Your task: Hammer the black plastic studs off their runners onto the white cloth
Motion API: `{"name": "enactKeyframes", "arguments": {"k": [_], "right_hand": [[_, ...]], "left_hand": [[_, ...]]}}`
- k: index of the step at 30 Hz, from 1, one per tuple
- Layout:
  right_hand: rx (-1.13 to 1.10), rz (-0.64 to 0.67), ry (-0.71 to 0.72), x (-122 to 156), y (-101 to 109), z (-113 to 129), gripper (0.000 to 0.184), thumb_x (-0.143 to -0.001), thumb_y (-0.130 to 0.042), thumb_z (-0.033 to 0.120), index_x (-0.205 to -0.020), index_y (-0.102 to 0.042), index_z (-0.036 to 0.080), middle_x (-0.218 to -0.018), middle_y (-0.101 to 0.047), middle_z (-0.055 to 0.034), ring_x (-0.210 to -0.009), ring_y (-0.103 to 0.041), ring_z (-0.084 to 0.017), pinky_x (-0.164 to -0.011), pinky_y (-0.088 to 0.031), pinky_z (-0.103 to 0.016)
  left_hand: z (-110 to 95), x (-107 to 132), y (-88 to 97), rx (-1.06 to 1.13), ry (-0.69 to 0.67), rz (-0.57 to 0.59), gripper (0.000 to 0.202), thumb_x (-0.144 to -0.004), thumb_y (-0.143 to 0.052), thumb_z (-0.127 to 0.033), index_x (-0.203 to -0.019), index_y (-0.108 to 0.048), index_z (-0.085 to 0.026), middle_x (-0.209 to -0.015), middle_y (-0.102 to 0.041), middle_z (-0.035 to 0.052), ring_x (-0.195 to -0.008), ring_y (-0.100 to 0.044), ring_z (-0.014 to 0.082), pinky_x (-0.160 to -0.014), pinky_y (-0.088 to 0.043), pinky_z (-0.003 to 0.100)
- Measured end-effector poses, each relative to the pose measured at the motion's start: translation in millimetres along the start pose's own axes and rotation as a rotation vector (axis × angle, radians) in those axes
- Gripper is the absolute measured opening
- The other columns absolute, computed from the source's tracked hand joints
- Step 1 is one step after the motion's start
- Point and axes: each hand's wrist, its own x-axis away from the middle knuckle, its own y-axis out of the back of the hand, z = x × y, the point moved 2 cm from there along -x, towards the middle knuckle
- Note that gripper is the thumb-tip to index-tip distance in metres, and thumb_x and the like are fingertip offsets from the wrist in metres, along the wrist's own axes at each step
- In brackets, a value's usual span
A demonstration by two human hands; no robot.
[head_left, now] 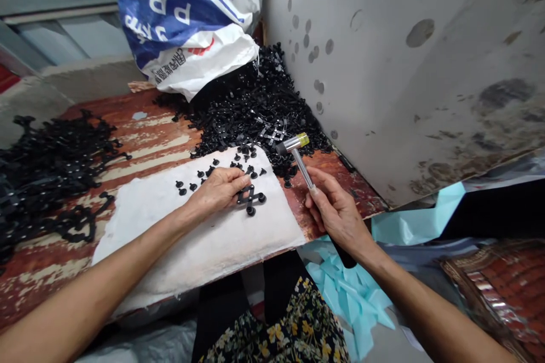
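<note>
Head view. Surface: a wooden bench top (149, 136) with worn red paint and pale bare streaks. On it lies a white pad (204, 238), its near edge overhanging the bench front. Behind and to the right stands a grey panel (404, 79), stained and spotted, tilted against the bench's right side. At the back rests a white and blue woven sack (187, 17), printed with letters, its mouth towards a heap of black plastic parts (251, 108) spread over the far corner. A second heap of black sprue frames (46, 170) lies at the left end. Loose small black caps (187, 186) sit scattered on the far part of the pad. Below the bench edge: turquoise sheeting (353, 289) and a floral-print garment (289, 329).

Left hand (219, 188): palm down on the pad, fingers close together and curled, fingertips pressed on a black cross-shaped sprue (251, 199) that lies flat just right of the hand, its arms ending in round caps.

Right hand (336, 212): wrapped around the handle of a small hammer (298, 153), thumb laid along the shaft. The hammer's long axis runs diagonally, dark grip end low beside the wrist, shaft rising away and leftwards. The head sits crosswise at the top, yellow face to the right, dark face to the left, raised above the pad's far right corner, near the sprue but apart.
</note>
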Motion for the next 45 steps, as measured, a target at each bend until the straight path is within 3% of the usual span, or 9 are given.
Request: {"name": "enactKeyframes", "arguments": {"k": [6, 14, 23, 26, 31, 37, 39, 42, 45], "right_hand": [[-0.039, 0.011, -0.03, -1, 0, -3, 0.05, -0.094, -0.05, 0.039, -0.14, -0.047, 0.02, -0.068, -0.053, 0.0073, -0.039, -0.037, -0.005, -0.035, -0.034, -0.018], [-0.06, 0.006, -0.017, -2, 1, -4, 0.05, -0.093, -0.051, 0.041, -0.138, -0.048, 0.019, -0.066, -0.052, 0.0075, -0.039, -0.037, -0.006, -0.034, -0.033, -0.019], [-0.03, 0.008, -0.003, -1, 2, -4, 0.049, -0.095, -0.049, 0.038, -0.14, -0.047, 0.019, -0.067, -0.053, 0.007, -0.04, -0.038, -0.007, -0.036, -0.034, -0.02], [0.058, 0.01, 0.024, 1, 3, -3, 0.048, -0.096, -0.047, 0.035, -0.141, -0.049, 0.019, -0.069, -0.056, 0.0047, -0.045, -0.045, -0.009, -0.041, -0.041, -0.021], [0.276, 0.065, 0.202, -4, 0, 1, 0.042, -0.096, -0.046, 0.025, -0.135, -0.058, 0.018, -0.11, -0.072, -0.0101, -0.084, -0.069, -0.018, -0.076, -0.058, -0.033], [0.467, 0.065, 0.51, -9, -6, 17, 0.043, -0.098, -0.044, 0.017, -0.139, -0.056, 0.016, -0.133, -0.067, -0.0133, -0.118, -0.066, -0.023, -0.102, -0.054, -0.039], [0.562, 0.077, 0.577, -9, -7, 18, 0.044, -0.099, -0.042, 0.017, -0.141, -0.055, 0.013, -0.128, -0.068, -0.0163, -0.114, -0.068, -0.025, -0.098, -0.056, -0.041], [0.735, 0.158, 0.586, -9, -9, 19, 0.046, -0.099, -0.038, 0.016, -0.142, -0.054, 0.012, -0.102, -0.074, -0.016, -0.089, -0.073, -0.026, -0.079, -0.062, -0.043], [0.73, 0.091, 0.663, -6, -8, 30, 0.046, -0.1, -0.039, 0.016, -0.145, -0.051, 0.017, -0.098, -0.073, -0.0126, -0.084, -0.072, -0.023, -0.078, -0.062, -0.04]], "left_hand": [[2, -2, -0.4, -0.02, 0.024, -0.003, 0.038, -0.093, -0.051, -0.009, -0.055, -0.054, -0.013, -0.04, -0.045, -0.003, -0.03, -0.03, 0.0029, -0.031, -0.019, 0.012], [7, -7, 2.5, -0.107, 0.027, 0.02, 0.032, -0.093, -0.051, -0.017, -0.061, -0.054, -0.014, -0.047, -0.048, -0.0033, -0.034, -0.031, 0.0037, -0.034, -0.02, 0.015], [7, -15, 10.2, -0.4, -0.096, 0.05, 0.032, -0.087, -0.053, -0.024, -0.056, -0.055, -0.015, -0.04, -0.04, -0.0054, -0.036, -0.028, 0.0054, -0.038, -0.018, 0.018], [1, -16, 13.3, -0.49, -0.086, 0.057, 0.033, -0.084, -0.054, -0.023, -0.052, -0.053, -0.016, -0.038, -0.038, -0.0059, -0.035, -0.025, 0.0051, -0.037, -0.014, 0.02], [-8, -15, 11.1, -0.525, -0.09, 0.063, 0.035, -0.084, -0.054, -0.024, -0.05, -0.051, -0.017, -0.037, -0.035, -0.0065, -0.033, -0.024, 0.0056, -0.037, -0.015, 0.021], [-3, -16, 10.5, -0.497, -0.099, 0.032, 0.034, -0.082, -0.054, -0.026, -0.05, -0.051, -0.017, -0.037, -0.037, -0.0062, -0.033, -0.025, 0.0062, -0.037, -0.016, 0.022], [-1, -16, 11.4, -0.488, -0.108, 0.035, 0.033, -0.081, -0.054, -0.025, -0.05, -0.051, -0.017, -0.038, -0.038, -0.0059, -0.034, -0.026, 0.0063, -0.037, -0.016, 0.022], [1, -17, 12.5, -0.479, -0.111, 0.054, 0.033, -0.082, -0.054, -0.025, -0.05, -0.05, -0.017, -0.037, -0.036, -0.0065, -0.033, -0.026, 0.0062, -0.037, -0.016, 0.021], [2, -19, 12.9, -0.46, -0.104, 0.073, 0.035, -0.085, -0.054, -0.026, -0.051, -0.05, -0.017, -0.037, -0.035, -0.0067, -0.033, -0.025, 0.0059, -0.037, -0.017, 0.021]]}}
